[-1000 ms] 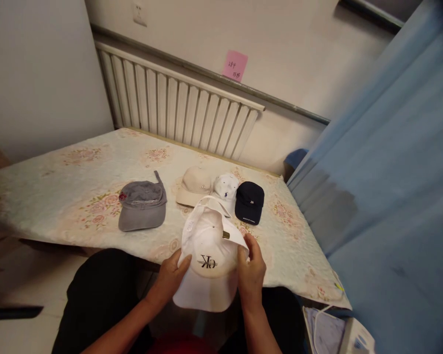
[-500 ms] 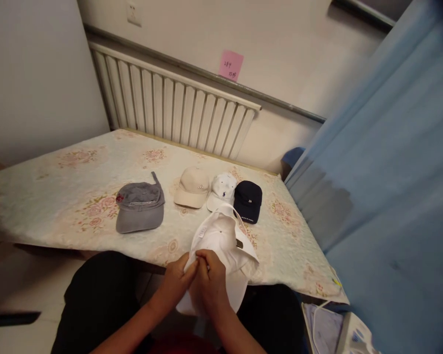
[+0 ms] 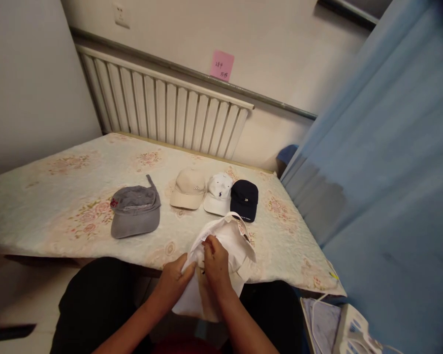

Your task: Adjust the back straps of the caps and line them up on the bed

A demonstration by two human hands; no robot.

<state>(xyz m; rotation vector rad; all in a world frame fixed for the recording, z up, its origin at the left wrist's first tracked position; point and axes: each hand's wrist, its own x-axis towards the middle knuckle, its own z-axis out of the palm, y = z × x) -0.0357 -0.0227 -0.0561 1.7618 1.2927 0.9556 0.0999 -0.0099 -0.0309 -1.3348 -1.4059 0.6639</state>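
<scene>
Both my hands hold a white cap (image 3: pixel 227 238) at the near edge of the table (image 3: pixel 59 182). My left hand (image 3: pixel 175 278) pinches the cap's left side. My right hand (image 3: pixel 214 263) is closed on the crown's fabric, pressing it inward. The cap's brim hangs down over my lap. Behind it on the flowered cloth lie a grey cap (image 3: pixel 136 210), a beige cap (image 3: pixel 188 188), a small white cap (image 3: pixel 217 193) and a navy cap (image 3: pixel 244 199), the last three side by side.
A white radiator (image 3: pixel 162 110) runs along the wall behind the table, with a pink note (image 3: pixel 221 65) above it. A blue curtain (image 3: pixel 384 172) hangs on the right. Papers and a white object (image 3: pixel 339 329) lie at the lower right.
The white cap has been turned and folded in on itself; its logo no longer shows. My right hand moved from the cap's right side to the crown in the middle.
</scene>
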